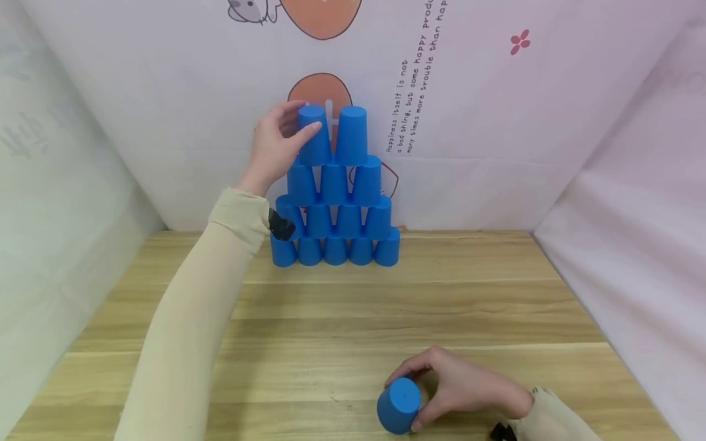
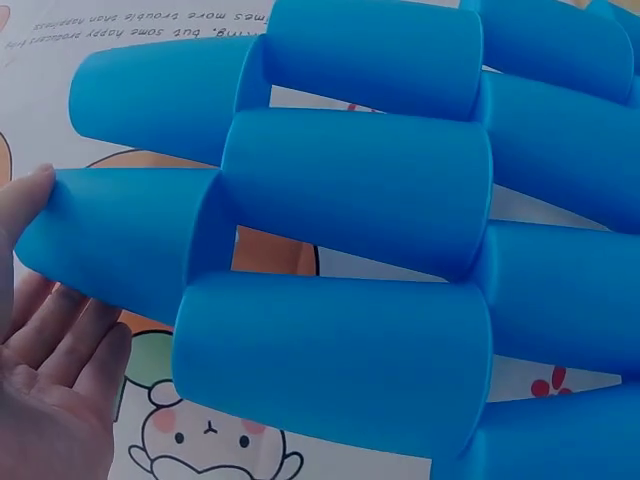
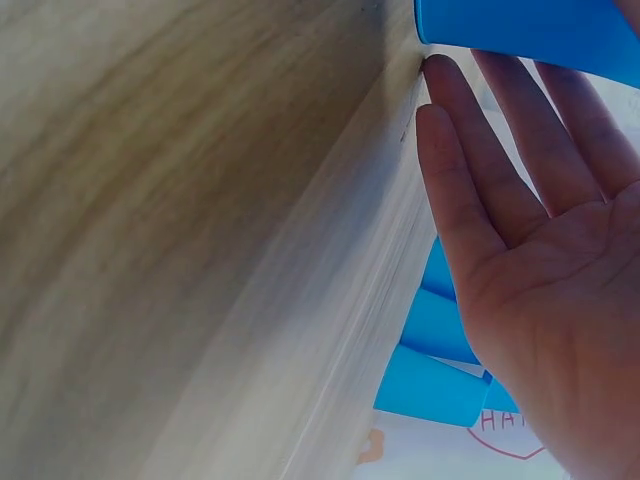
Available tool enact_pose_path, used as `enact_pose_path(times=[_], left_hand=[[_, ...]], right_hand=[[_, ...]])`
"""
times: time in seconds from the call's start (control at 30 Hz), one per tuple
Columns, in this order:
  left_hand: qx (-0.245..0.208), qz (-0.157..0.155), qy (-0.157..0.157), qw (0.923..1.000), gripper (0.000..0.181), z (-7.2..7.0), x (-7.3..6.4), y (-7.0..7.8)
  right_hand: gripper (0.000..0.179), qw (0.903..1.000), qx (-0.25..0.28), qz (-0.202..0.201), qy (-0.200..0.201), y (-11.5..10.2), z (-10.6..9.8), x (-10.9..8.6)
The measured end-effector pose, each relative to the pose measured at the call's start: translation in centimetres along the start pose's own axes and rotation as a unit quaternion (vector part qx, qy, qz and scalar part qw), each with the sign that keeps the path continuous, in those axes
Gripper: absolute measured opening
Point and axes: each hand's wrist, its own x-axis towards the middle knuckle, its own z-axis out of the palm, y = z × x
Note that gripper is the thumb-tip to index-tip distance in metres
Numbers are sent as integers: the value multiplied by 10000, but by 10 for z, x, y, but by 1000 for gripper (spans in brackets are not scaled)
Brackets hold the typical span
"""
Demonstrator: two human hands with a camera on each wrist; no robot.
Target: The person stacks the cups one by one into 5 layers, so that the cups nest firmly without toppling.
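Upside-down blue cups form a tiered pyramid at the back of the table, with two side by side on its top tier. My left hand (image 1: 274, 144) holds the top-left cup (image 1: 315, 142), thumb across its front and fingers round its far side. In the left wrist view that cup (image 2: 115, 225) rests over the cups below, between thumb and fingers. Close to the table's front, my right hand (image 1: 463, 384) grips a separate upside-down blue cup (image 1: 401, 401) from the right. The right wrist view shows this cup (image 3: 530, 28) just beyond the fingers.
The other top cup (image 1: 352, 136) stands right beside the held one. A printed white cloth (image 1: 469, 184) hangs close behind the pyramid, and white cloth walls (image 1: 634, 233) flank the wooden table (image 1: 441, 306).
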Motion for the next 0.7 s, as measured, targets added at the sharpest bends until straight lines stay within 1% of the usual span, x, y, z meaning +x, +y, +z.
enact_pose_path(times=[0.1, 0.2, 0.27, 0.3, 0.37, 0.47, 0.57, 0.7], left_hand=[[109, -171, -134, 9997, 68, -1, -1, -1], [248, -463, -289, 9982, 78, -1, -4, -6], [360, -659, -393, 9964, 83, -1, -6, -12], [405, -685, -423, 9959, 85, 0, -7, -15], [449, -759, -491, 9949, 87, 1, -9, -22], [495, -782, -573, 9941, 89, 2, -12, -29], [527, -776, -628, 9936, 90, 3, -16, -33], [509, -792, -682, 9932, 90, 4, -20, -38]], right_hand=[[51, 10000, -26, 3, 34, -1, -1, 1], [50, 9998, -95, 82, 165, -3, -3, 2], [50, 9991, -226, 134, 322, -5, -6, 3], [50, 9986, -309, 133, 415, -6, -9, 4], [51, 9961, -585, -14, 653, -8, -14, 6], [53, 9888, -1052, -183, 1040, -15, -25, 9], [54, 9789, -1462, -299, 1396, -26, -40, 14], [55, 9682, -1662, -366, 1833, -43, -61, 23]])
